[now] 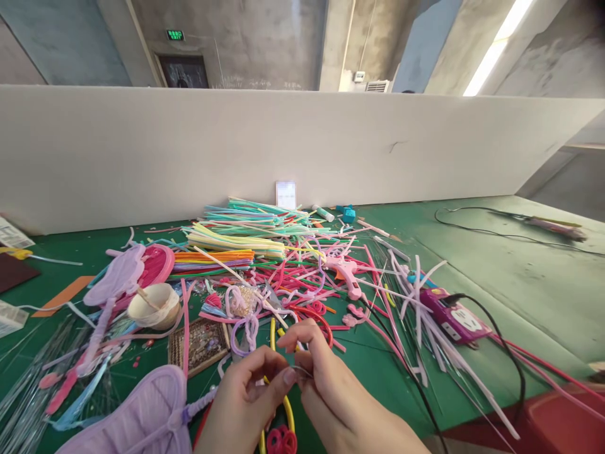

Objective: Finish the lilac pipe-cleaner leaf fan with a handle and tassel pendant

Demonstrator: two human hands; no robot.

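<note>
My left hand (pixel 246 397) and my right hand (pixel 326 384) meet low in the middle of the view, fingers pinched together on a thin silvery wire (pixel 300 371) between them. Just under the hands lies a yellow pipe cleaner (pixel 273 334) with red coiled ends (pixel 281 440). A lilac pipe-cleaner shape (pixel 146 416) lies left of my left hand. A heap of coloured pipe cleaners (pixel 265 252) covers the green table (pixel 472 252) beyond.
A pink glue gun (pixel 347 272) lies in the heap. A purple power strip (pixel 456 318) with a black cable sits at the right. A small cream bowl (pixel 154 306), a bead box (pixel 198 343) and a white partition wall (pixel 142 151) are also there.
</note>
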